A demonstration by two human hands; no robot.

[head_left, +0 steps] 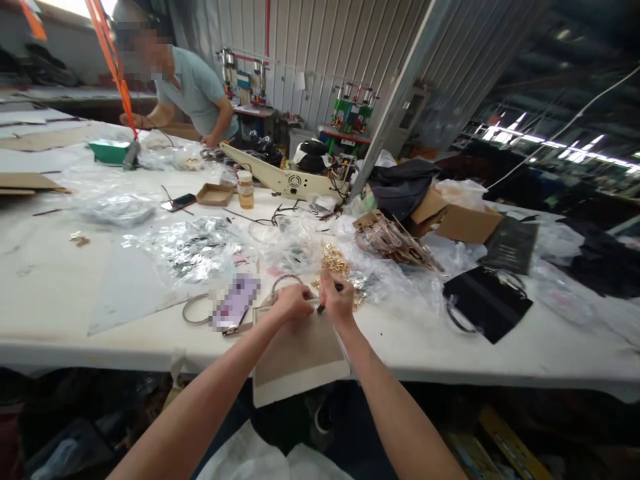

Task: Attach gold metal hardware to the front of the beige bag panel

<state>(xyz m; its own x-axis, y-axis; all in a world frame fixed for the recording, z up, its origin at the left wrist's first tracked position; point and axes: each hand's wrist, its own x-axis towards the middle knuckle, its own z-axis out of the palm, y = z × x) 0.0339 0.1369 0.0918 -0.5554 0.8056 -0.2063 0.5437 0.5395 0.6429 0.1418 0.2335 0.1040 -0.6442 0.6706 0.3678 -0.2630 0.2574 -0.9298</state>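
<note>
A beige bag panel (300, 357) hangs partly over the table's front edge, with a looped handle (286, 277) at its far side. My left hand (294, 301) is closed on the panel's far edge, fingers bent over it. In my right hand (336, 299) is a small dark-handled tool (340, 287), held in a fist. Its dark lower end meets the panel near the far edge, just right of my left fingers; its exact kind is hidden by the hand. Just beyond my right hand lies a pile of small gold metal pieces (334, 259).
Left of the panel are a purple phone-like item (237, 300) and another handle loop (196, 310). Clear plastic bags (195, 247) lie beyond. A black bag panel (487, 301) and bundled handles (393, 240) are to the right. A co-worker (195, 90) leans over the table's far side.
</note>
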